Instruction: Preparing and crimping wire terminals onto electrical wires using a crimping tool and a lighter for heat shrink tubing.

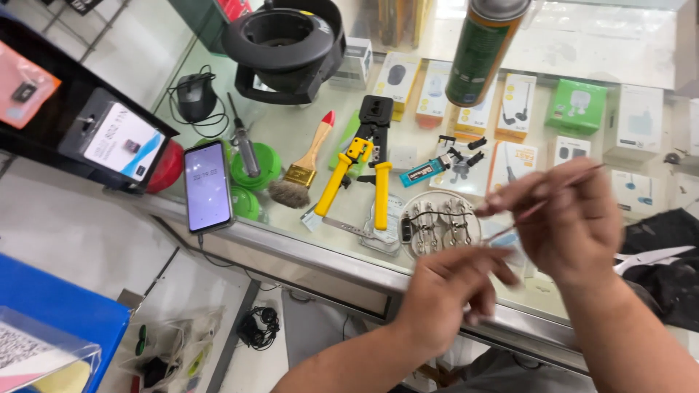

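The right hand (571,218) pinches a thin stick (553,193) between closed fingers. The left hand (444,291), at its 7 o'clock, is curled; I cannot tell what it holds. A round white plate (437,222) and yellow pliers (360,178) lie at 10 o'clock.

Two bare hands meet above a glass counter (306,138), the right hand (564,218) pinching a thin wire (542,207) toward two o'clock, the left hand (444,295) just below it at seven o'clock, with yellow-handled crimping pliers (360,178) lying at nine o'clock.
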